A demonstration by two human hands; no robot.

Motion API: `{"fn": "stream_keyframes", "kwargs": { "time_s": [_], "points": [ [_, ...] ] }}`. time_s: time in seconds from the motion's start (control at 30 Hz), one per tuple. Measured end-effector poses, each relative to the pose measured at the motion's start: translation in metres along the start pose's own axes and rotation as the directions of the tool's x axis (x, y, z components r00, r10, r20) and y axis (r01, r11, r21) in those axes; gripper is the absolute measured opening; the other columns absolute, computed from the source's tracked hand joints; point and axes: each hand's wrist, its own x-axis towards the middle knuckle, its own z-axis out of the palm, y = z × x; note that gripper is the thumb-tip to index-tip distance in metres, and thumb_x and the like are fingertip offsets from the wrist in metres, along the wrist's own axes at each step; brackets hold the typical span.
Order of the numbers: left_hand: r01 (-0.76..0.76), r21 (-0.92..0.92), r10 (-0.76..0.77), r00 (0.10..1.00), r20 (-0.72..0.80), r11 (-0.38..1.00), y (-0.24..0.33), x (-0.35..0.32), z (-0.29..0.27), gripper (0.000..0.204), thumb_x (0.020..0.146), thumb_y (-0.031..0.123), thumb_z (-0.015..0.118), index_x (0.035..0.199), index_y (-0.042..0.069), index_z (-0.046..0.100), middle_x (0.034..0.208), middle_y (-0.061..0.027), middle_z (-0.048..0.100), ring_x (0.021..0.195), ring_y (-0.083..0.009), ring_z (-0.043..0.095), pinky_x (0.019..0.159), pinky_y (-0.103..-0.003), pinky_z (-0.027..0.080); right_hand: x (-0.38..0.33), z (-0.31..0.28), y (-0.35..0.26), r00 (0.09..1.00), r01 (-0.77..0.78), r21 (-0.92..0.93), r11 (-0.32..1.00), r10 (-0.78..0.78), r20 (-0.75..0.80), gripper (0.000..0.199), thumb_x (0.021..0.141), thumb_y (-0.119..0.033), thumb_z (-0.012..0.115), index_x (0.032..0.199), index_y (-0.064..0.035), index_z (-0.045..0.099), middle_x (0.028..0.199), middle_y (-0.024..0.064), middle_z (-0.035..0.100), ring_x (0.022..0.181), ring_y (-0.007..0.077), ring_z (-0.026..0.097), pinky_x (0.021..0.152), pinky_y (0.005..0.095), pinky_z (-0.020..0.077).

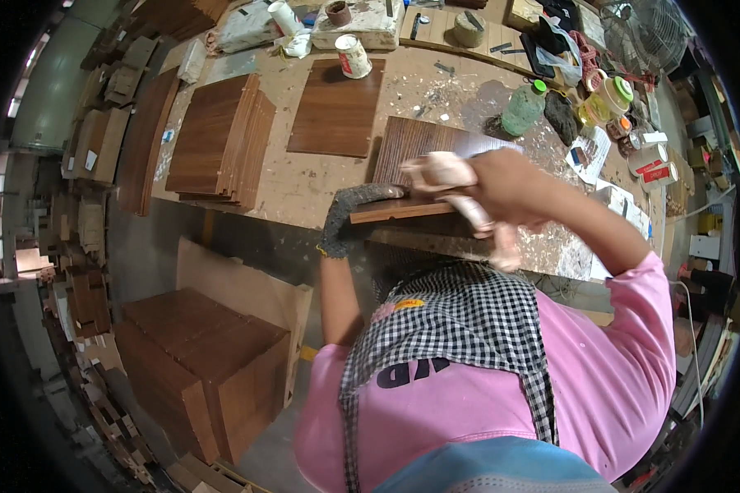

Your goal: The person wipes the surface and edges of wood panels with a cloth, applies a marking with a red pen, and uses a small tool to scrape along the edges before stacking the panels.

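A dark wood-grain panel (405,141) lies at the front edge of the workbench, right before me. My left hand (355,210), in a dark grey glove, grips the panel near its left front corner, with the fingers reaching over the top. My right hand (506,187) is bare and closed around a crumpled pinkish-white cloth (441,172) over the panel. Motion smears this hand, and one end of the cloth hangs down by the front edge. The hand and cloth hide the panel's right part.
Left of the panel are one brown board (335,115) with a white cup (353,57) on it and a stack of boards (214,140). A green bottle (524,108) stands to the right. Larger brown panels (205,345) are piled below the bench at left.
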Motion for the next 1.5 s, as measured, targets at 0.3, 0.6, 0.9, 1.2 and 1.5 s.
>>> {"fn": "stream_keyframes", "kwargs": {
  "time_s": [0.3, 0.6, 0.9, 1.2, 1.5],
  "points": [
    [0.121, -0.719, -0.324, 0.934, -0.152, 0.685, -0.040, 0.020, 0.013, 0.037, 0.087, 0.006, 0.072, 0.122, -0.002, 0.063, 0.123, -0.0133, 0.066, 0.108, -0.0231, 0.066, 0.092, -0.036, 0.056, 0.044, 0.015, -0.063, 0.950, 0.080, -0.001, 0.997, -0.076, -0.304, 0.033, 0.077, -0.029, 0.072, 0.102, -0.0073, 0.066, 0.092, 0.0114, 0.073, 0.081, 0.0272, 0.073, 0.067, 0.0420, 0.0571],
    [0.065, 0.346, 0.003, 0.981, -0.192, 0.936, 0.009, 0.035, 0.006, 0.031, 0.080, 0.008, 0.081, 0.107, -0.002, 0.070, 0.099, -0.0109, 0.075, 0.090, -0.0196, 0.071, 0.084, -0.034, 0.057, -0.016, -0.023, 0.109, 0.746, -0.433, 0.085, 0.897, 0.410, -0.525, 0.025, 0.094, -0.031, 0.056, 0.103, -0.0124, 0.069, 0.091, 0.0128, 0.073, 0.085, 0.0308, 0.071, 0.077, 0.0432, 0.0552],
    [-0.160, 0.972, 0.317, 0.943, 0.099, 0.173, -0.032, 0.029, -0.016, 0.040, 0.089, 0.033, 0.065, 0.122, 0.010, 0.064, 0.125, -0.0115, 0.064, 0.115, -0.0318, 0.059, 0.100, -0.049, 0.046, 0.103, 0.002, -0.084, 0.904, 0.091, -0.038, 0.995, -0.099, -0.415, 0.023, 0.087, -0.023, 0.058, 0.100, -0.0078, 0.069, 0.090, 0.0155, 0.074, 0.083, 0.0331, 0.072, 0.072, 0.0457, 0.0566],
    [0.317, 0.275, -0.254, 0.937, -0.240, 0.908, 0.036, 0.041, 0.010, 0.031, 0.085, 0.027, 0.079, 0.108, 0.007, 0.075, 0.111, -0.0080, 0.075, 0.103, -0.0205, 0.070, 0.093, -0.034, 0.053, 0.023, -0.058, 0.119, 0.788, -0.449, 0.301, 0.841, 0.532, -0.309, 0.034, 0.085, -0.035, 0.074, 0.105, -0.0080, 0.071, 0.086, 0.0123, 0.073, 0.081, 0.0277, 0.071, 0.079, 0.0382, 0.0573],
    [0.281, 0.623, -0.213, 0.960, -0.183, 0.730, 0.062, 0.052, 0.013, 0.035, 0.088, 0.022, 0.075, 0.115, 0.000, 0.069, 0.115, -0.0092, 0.073, 0.107, -0.0181, 0.067, 0.093, -0.033, 0.052, -0.011, -0.042, 0.054, 0.568, 0.105, 0.321, 0.941, 0.208, -0.796, 0.065, 0.067, -0.014, 0.086, 0.125, -0.0032, 0.060, 0.111, 0.0167, 0.067, 0.101, 0.0361, 0.065, 0.094, 0.0422, 0.0521]
  ]
}}
